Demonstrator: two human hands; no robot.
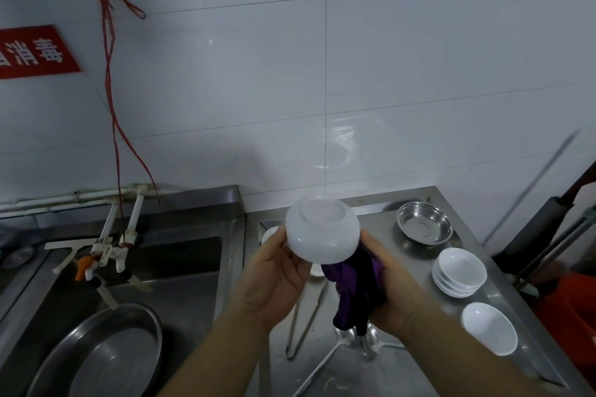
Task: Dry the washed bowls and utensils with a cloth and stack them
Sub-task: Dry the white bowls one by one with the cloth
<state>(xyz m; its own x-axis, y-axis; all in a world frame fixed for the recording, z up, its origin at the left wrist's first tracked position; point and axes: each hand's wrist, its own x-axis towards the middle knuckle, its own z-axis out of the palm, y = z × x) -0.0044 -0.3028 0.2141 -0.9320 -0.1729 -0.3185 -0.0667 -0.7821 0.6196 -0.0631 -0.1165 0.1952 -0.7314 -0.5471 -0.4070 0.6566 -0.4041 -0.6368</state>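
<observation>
Nearest on the steel counter point(403, 374): two spoons point(346, 337) and one pair of tongs point(304, 316). One single white dish point(488, 327), then a stack of white dishes point(459, 272), count unclear. Left hand point(274, 280) grips one upturned white bowl point(322, 232) held above the counter; right hand point(392, 290) clutches a purple cloth point(356, 287) against it. Farther: one steel bowl point(424, 222), empty. Sink point(180, 267) at left holds one steel basin point(106, 351).

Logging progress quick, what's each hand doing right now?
Left hand: grips the upturned white ceramic bowl.
Right hand: holds the crumpled purple cloth against the bowl.
</observation>
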